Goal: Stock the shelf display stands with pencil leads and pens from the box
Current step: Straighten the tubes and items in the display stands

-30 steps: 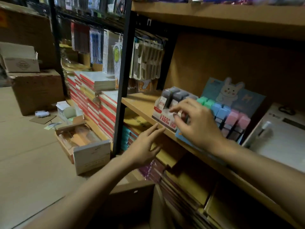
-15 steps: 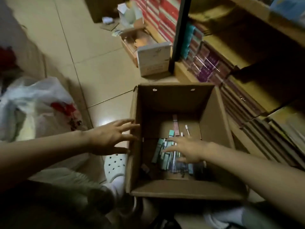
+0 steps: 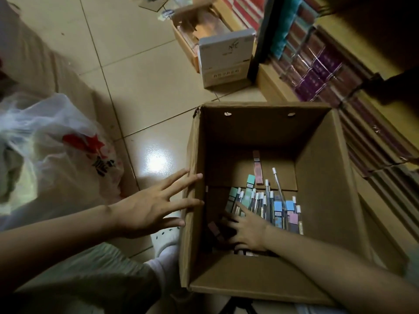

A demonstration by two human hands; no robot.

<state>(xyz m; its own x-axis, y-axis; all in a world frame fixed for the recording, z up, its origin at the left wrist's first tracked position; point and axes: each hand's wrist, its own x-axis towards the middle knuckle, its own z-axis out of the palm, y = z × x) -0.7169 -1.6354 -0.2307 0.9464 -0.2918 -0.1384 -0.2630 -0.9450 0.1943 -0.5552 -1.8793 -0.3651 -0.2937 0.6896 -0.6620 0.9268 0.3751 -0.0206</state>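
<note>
An open cardboard box [image 3: 322,177] stands on the tiled floor below the shelves. On its bottom lie several pens and pencil lead cases [image 3: 265,200] in green, blue, pink and clear plastic. My right hand [image 3: 246,227] reaches down inside the box, its fingers spread over the near left part of the pile; whether it grips anything is hidden. My left hand [image 3: 154,207] is outside, fingers straight and spread, fingertips touching the box's left wall at the rim. The shelf display stands are out of view.
A white plastic bag [image 3: 52,150] with red print lies at the left. A white carton [image 3: 226,60] and an open tray of goods [image 3: 197,26] stand on the floor behind. Stacked notebooks [image 3: 317,64] fill the low shelves at the right. My socked foot [image 3: 166,248] is beside the box.
A second ago my hands were at the shelf display; the view then dropped to the box. Since half a second ago my right hand went deeper and leftward, and my left reached the box wall.
</note>
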